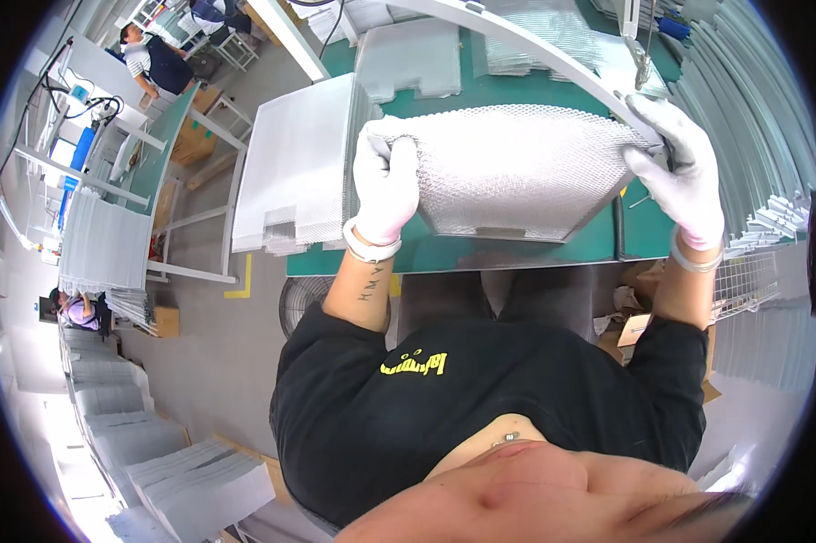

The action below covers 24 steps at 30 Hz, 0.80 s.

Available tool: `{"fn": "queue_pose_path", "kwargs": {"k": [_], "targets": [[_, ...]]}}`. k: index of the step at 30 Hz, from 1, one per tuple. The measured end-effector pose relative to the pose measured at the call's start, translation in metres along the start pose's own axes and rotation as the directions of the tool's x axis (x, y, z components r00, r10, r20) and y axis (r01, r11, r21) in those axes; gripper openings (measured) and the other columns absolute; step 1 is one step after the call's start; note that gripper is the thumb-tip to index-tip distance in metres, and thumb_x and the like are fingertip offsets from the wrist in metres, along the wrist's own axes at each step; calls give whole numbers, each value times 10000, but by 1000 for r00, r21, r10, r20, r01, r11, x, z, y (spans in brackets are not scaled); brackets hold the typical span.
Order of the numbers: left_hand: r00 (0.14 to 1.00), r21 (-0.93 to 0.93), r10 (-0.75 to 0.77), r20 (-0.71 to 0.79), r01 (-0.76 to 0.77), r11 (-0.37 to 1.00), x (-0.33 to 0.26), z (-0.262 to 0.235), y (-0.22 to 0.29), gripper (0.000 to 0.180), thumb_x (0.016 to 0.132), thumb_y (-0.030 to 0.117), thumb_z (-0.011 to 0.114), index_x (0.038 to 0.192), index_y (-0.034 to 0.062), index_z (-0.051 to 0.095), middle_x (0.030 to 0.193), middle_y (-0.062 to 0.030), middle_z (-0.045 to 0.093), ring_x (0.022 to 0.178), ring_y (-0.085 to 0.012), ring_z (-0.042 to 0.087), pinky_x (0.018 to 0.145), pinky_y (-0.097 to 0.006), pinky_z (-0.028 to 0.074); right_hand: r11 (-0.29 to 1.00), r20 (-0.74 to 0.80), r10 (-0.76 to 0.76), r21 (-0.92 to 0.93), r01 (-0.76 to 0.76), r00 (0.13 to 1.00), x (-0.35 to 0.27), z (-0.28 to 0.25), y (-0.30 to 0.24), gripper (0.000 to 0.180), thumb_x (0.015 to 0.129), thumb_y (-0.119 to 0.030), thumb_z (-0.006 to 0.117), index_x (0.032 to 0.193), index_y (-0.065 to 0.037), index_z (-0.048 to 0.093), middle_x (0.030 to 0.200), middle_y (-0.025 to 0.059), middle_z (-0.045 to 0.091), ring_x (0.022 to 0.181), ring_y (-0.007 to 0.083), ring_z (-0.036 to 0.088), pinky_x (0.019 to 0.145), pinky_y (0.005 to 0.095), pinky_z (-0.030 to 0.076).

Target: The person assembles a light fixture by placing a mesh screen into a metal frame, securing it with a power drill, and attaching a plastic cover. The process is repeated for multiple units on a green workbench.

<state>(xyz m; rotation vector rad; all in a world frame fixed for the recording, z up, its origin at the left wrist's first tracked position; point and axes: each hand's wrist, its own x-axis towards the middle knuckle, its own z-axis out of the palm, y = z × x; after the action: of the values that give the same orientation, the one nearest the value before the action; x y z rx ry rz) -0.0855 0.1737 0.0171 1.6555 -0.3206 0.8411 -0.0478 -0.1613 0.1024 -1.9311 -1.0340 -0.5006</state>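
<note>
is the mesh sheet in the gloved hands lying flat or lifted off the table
Lifted and tilted. The left hand and right hand grip opposite ends of the mesh sheet, its near edge raised above the green table.

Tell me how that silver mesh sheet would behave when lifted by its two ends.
Held at each end by the gloved left hand and right hand, the mesh sheet looks thin and perforated, so probably light. It bows slightly between them, so likely springy, not floppy. Its cut edges may snag.

Bright, even overhead light, soft shadows only. Glare blows out the lower-left floor (82,471). Heavy fisheye bend and black vignette at rim; centre sharp, edges soft.
</note>
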Motion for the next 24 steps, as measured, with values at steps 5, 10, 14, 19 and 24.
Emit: {"fn": "queue_pose_path", "kwargs": {"k": [5, 10, 14, 19, 24], "targets": [[988, -112, -76, 135, 91, 989, 6, -12, 10, 128, 926, -61, 506, 1007, 26, 554, 886, -2, 545, 794, -68, 499, 740, -220, 425, 985, 204, 6, -168, 29, 979, 23, -29, -28, 511, 791, 27, 679, 1292, -37, 606, 928, 123, 702, 803, 221, 670, 782, 318, 534], [989, -198, -57, 139, 84, 977, 1, -14, 7, 109, 917, -60, 515, 976, 20, 561, 867, 6, 544, 778, -63, 491, 709, -215, 412, 931, 503, -82, -269, 246, 861, 40, -42, -45, 633, 727, 76, 638, 1344, -48, 563, 972, 141, 642, 871, 295, 623, 818, 349, 508], [935, -127, -106, 339, 157, 979, 14, -36, 23, 136, 893, -70, 504, 978, 3, 581, 852, -20, 575, 749, -62, 508, 694, -210, 425, 857, 574, -37, -403, 321, 818, 50, -33, -62, 666, 723, 89, 651, 1353, -109, 563, 1054, 140, 578, 916, 333, 592, 825, 370, 493], [961, -190, -30, 274, 85, 978, 18, -29, 39, 202, 884, -62, 504, 1057, -26, 600, 958, -80, 642, 860, -138, 608, 796, -262, 488, 833, 507, 3, -479, 279, 862, 48, -27, -69, 624, 750, 47, 661, 1338, -143, 575, 1103, 133, 567, 960, 333, 582, 838, 388, 478], [983, -422, 8, 182, 71, 904, 15, -21, 22, 194, 878, -41, 525, 1050, -53, 612, 1005, -136, 657, 907, -199, 643, 851, -315, 513, 887, 522, -142, -309, 342, 841, 50, -26, -65, 533, 722, 32, 700, 1239, -77, 627, 1012, 125, 629, 921, 336, 627, 796, 392, 513]]}}
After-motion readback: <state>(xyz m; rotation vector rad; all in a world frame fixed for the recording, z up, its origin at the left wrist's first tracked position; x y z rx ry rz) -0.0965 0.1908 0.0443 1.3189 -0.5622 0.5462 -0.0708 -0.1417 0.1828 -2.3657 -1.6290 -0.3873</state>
